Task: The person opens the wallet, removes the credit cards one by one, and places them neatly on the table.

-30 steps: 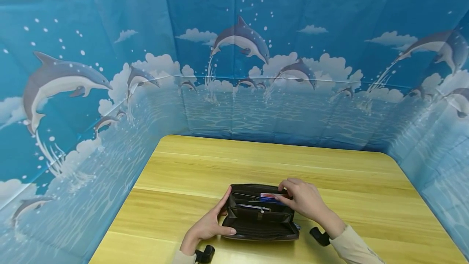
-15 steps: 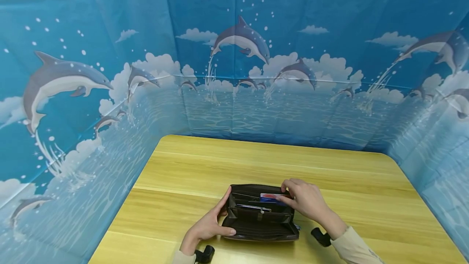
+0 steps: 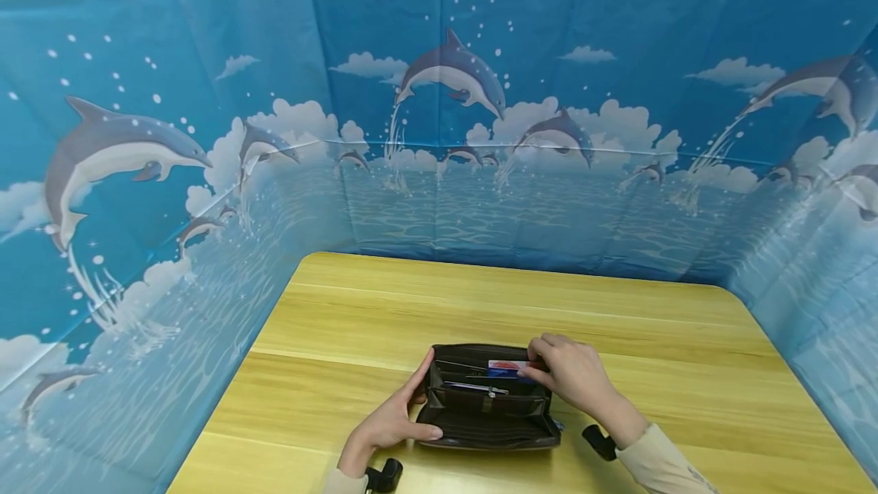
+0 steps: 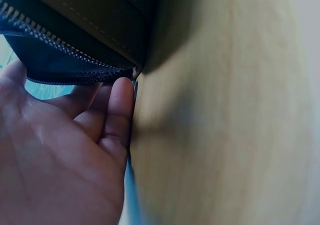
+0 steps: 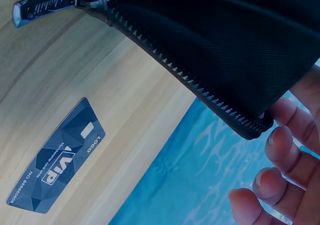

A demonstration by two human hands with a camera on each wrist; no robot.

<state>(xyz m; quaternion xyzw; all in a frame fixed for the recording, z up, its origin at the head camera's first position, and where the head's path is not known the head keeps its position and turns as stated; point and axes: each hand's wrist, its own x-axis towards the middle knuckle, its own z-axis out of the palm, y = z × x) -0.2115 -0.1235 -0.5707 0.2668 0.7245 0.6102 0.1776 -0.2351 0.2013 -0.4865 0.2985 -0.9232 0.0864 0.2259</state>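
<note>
A dark brown zip-around wallet (image 3: 490,402) stands spread open on the table, its inner pockets facing up. My left hand (image 3: 394,418) grips its left end, thumb on the front edge, fingers on the outer side; the left wrist view shows fingertips (image 4: 122,92) at the zip's corner. At the back right pocket my right hand (image 3: 572,373) pinches the right end of a red, white and blue card (image 3: 504,369), partly in its slot. The right wrist view has this hand's curled fingers (image 5: 280,150) by the wallet's corner; the card is hidden there.
A dark grey VIP membership card (image 5: 57,160) lies on the wooden table (image 3: 411,296); only the right wrist view shows it. The wallet's zip pull (image 5: 42,7) sticks out at one end. A blue dolphin-print curtain (image 3: 439,197) surrounds the table.
My right hand has shifted slightly to the right, its thumb now covering a little less of the card. The left hand and the wallet stay where they were.
</note>
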